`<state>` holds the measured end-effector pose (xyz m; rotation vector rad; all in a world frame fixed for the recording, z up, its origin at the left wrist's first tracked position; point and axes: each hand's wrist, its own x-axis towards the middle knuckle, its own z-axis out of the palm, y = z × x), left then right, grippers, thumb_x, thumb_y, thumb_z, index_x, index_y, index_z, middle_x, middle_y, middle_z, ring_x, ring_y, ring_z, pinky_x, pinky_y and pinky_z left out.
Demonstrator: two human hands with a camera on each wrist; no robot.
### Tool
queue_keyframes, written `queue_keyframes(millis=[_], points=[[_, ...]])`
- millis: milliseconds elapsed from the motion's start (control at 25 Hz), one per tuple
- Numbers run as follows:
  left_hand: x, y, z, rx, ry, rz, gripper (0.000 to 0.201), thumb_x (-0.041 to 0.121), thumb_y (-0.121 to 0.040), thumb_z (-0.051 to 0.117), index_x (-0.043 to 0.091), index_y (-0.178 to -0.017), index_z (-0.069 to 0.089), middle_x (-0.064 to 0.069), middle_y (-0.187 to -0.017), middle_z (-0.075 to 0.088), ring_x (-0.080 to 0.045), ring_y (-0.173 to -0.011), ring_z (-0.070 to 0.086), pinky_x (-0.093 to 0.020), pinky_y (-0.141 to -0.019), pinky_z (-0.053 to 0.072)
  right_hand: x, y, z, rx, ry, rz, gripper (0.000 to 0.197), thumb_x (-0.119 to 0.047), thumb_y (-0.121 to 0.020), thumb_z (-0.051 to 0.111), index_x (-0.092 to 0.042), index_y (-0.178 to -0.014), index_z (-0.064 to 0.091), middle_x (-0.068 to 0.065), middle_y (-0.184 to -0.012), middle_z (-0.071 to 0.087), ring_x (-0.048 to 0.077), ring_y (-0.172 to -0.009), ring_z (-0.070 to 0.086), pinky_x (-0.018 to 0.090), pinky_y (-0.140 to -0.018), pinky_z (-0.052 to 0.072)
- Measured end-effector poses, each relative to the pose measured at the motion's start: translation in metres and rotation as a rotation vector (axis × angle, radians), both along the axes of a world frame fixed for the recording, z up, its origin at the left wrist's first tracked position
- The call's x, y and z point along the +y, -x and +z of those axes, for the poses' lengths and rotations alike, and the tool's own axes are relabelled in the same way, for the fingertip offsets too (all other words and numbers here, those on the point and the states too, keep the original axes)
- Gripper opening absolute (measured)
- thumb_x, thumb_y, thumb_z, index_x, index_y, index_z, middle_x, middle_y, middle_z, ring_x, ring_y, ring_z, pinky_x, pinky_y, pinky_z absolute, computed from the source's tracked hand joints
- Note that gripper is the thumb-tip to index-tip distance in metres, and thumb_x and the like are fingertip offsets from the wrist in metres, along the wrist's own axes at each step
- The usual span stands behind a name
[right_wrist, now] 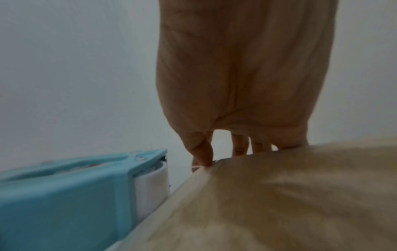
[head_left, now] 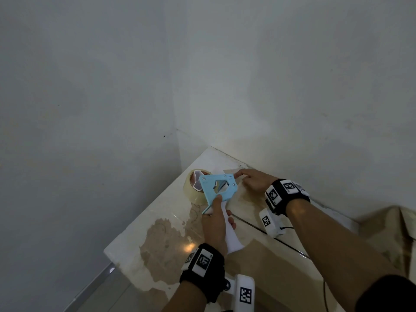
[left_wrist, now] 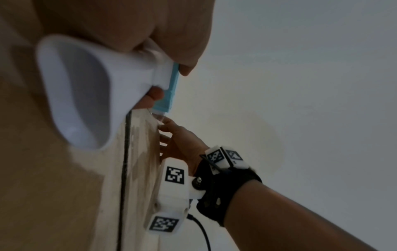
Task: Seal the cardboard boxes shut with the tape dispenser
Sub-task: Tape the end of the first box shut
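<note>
Two hands at a room corner w/ plain grey-white walls (head_left: 90, 86). Cardboard box (head_left: 258, 248) top is glossy w/ tape, patchy brown where the surface is torn. Left hand (head_left: 215, 224) grips tape dispenser (head_left: 217, 188) by its white handle, near box's far end. Right hand (head_left: 254, 181), fingers extended, presses box top beside dispenser's front.

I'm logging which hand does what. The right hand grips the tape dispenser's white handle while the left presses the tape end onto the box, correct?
Not quite: the hands are swapped. The left hand grips the tape dispenser by its white handle, and the right hand presses the tape end onto the box, as the head view shows.
</note>
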<state>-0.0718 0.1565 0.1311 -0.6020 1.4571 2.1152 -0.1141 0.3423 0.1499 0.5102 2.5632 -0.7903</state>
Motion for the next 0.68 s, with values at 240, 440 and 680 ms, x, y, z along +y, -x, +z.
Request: queue_keyframes(millis=[240, 440, 680], points=[[-0.005, 0.002, -0.002, 0.005, -0.016, -0.070, 0.022, 0.041, -0.087, 0.064, 0.019, -0.086, 0.067, -0.005, -0.062, 0.053, -0.014, -0.044, 0.045, -0.022, -0.043, 0.040, 0.000, -0.011, -0.005, 0.108, 0.044, -0.043, 0.034, -0.014, -0.095, 0.037, -0.023, -0.110, 0.066, 0.003, -0.129, 0.059, 0.019, -0.110, 0.053, 0.030, -0.094, 0.041], [-0.040, 0.004, -0.013, -0.034, -0.069, -0.194, 0.037, 0.046, -0.084, 0.064, 0.012, -0.098, 0.064, -0.004, -0.061, 0.052, -0.015, -0.046, 0.048, -0.025, -0.048, 0.043, -0.003, -0.003, -0.007, 0.087, 0.023, -0.046, 0.036, -0.013, -0.091, 0.036, -0.034, -0.088, 0.065, 0.003, -0.128, 0.060, 0.020, -0.111, 0.054, 0.032, -0.095, 0.040], [-0.083, -0.017, -0.010, 0.008, -0.039, -0.243, 0.037, 0.045, -0.086, 0.062, 0.009, -0.092, 0.063, -0.001, -0.057, 0.051, -0.014, -0.045, 0.046, -0.025, -0.048, 0.040, -0.008, -0.006, -0.007, 0.110, 0.021, -0.092, 0.037, -0.011, -0.093, 0.036, -0.019, -0.102, 0.071, 0.007, -0.129, 0.060, 0.024, -0.117, 0.052, 0.030, -0.093, 0.036]])
